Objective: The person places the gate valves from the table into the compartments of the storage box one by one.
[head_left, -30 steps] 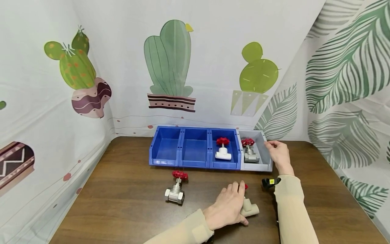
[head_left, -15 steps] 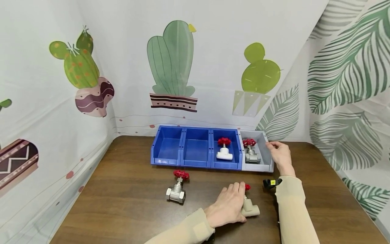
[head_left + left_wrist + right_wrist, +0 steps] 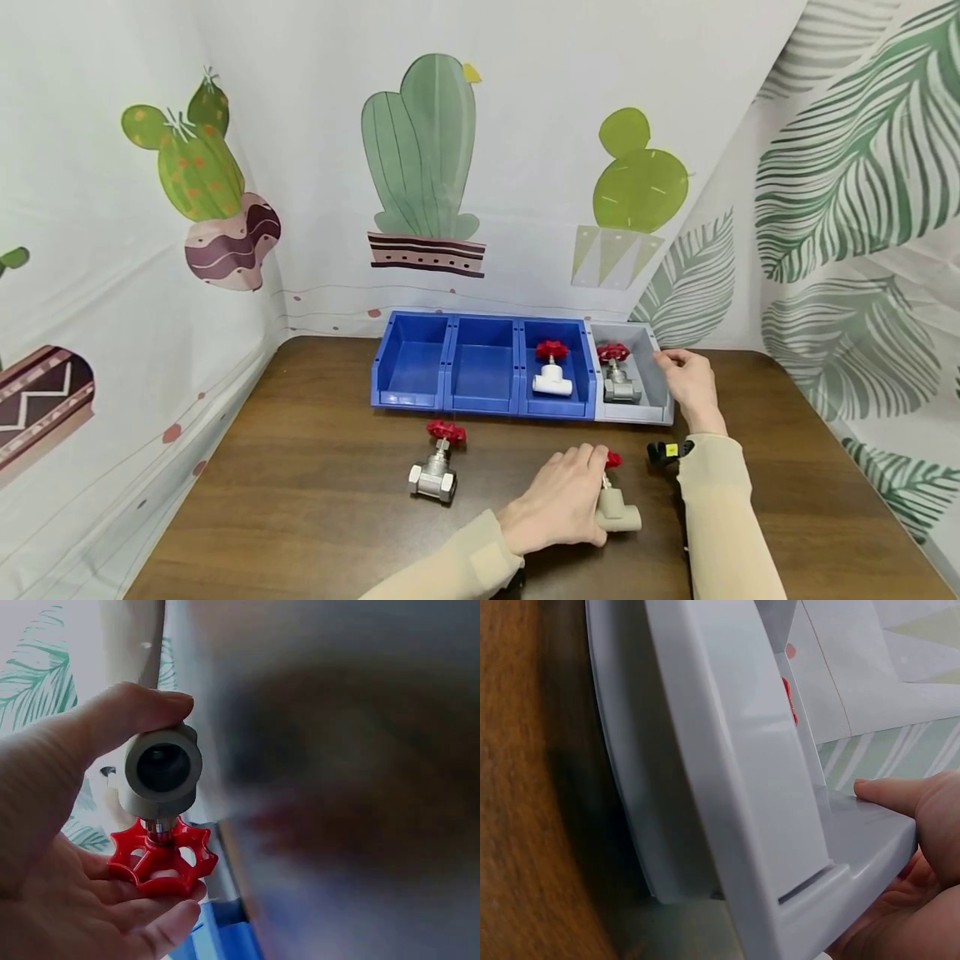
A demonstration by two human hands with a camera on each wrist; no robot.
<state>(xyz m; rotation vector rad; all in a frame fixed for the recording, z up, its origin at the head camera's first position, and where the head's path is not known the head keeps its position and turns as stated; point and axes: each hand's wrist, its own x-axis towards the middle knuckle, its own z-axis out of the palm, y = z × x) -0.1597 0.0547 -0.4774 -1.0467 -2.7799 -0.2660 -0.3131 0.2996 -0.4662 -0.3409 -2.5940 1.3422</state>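
My left hand (image 3: 562, 500) grips a beige plastic valve (image 3: 619, 520) with a red handwheel, low on the table. In the left wrist view, the thumb presses on the valve's body while the fingers lie under the red handwheel (image 3: 161, 862). At the right end of the bin row, my right hand (image 3: 690, 387) pinches the side wall of the grey bin (image 3: 633, 414). Inside that bin stands a grey metal valve (image 3: 621, 388) with a red handwheel. The right wrist view shows the thumb (image 3: 892, 793) on the bin's wall.
Left of the grey bin are several joined blue bins (image 3: 480, 367), the rightmost with a white valve (image 3: 552, 381) in it. A silver metal valve (image 3: 432, 478) lies on the brown table (image 3: 315, 500). Behind hangs a printed cloth (image 3: 525, 150).
My left thumb has closed in against the beige valve, and the valve has shifted very slightly. The right hand stays at the grey bin's wall. The head view has moved a little.
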